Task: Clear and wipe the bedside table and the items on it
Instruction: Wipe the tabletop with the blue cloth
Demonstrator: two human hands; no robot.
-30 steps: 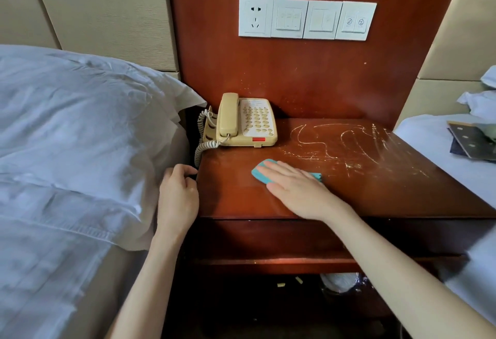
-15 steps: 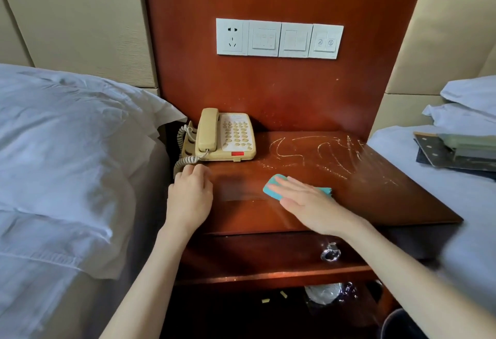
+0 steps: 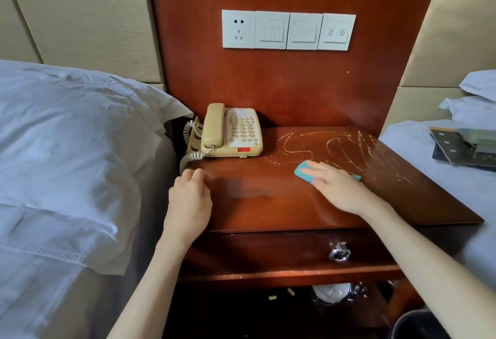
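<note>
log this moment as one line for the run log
right hand: flat on teal cloth, wiping bedside table | left hand: at table's left edge | phone: on table

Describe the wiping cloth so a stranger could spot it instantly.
Find the red-brown bedside table between the two beds. On its top, right of the beige telephone, the right hand presses flat on a cloth. It is the only teal thing there.

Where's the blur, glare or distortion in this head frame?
Head view: motion blur smears the left hand's fingertips and the tabletop beside them; soft sheen on the wood; wide-angle bending at the frame edges; phone and right hand on the cloth fairly sharp.
</note>
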